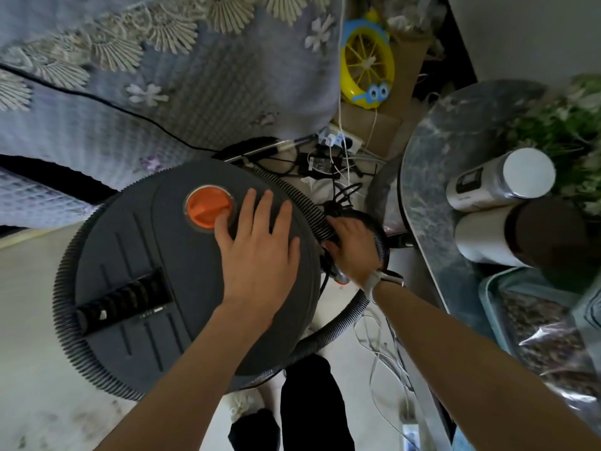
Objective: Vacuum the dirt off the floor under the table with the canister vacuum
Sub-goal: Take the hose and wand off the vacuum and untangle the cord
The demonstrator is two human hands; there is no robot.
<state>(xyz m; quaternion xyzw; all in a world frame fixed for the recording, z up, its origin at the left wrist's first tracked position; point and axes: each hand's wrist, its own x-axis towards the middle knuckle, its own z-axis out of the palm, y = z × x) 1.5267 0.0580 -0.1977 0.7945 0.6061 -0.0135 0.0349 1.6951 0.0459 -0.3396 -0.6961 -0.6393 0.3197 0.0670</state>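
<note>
Looking straight down on the canister vacuum [156, 281], a big round grey plastic drum w/ ribbed grooves moulded into the lid, sitting on the pale floor [35, 320] right next to the table [432, 190]. Left hand [260, 252] lies flat on the lid, fingers straight and spread, thumb tip touching the round orange knob [208, 206]. Right hand [349, 247] is at the rim on the table side, fingers curled round the corrugated grey hose [312, 206] where it meets a bunch of black cord [338, 203]; can't tell if it's got the cord too. The hose wraps round the drum edge and loops back down by the wrist, which has a watch [377, 279] w/ a light strap. Black ribbed handle [123, 301] sits across the lid on the near-left side. Tabletop is a dark marbled slab w/ a rounded edge, has two white cylindrical bottles [500, 180] lying on it, plus green leaves [566, 125]. Above is a quilted lilac cover [195, 92] w/ lace trim, a yellow and blue plastic toy [367, 60], and a tangle of thin white cables [380, 349] on the floor.
</note>
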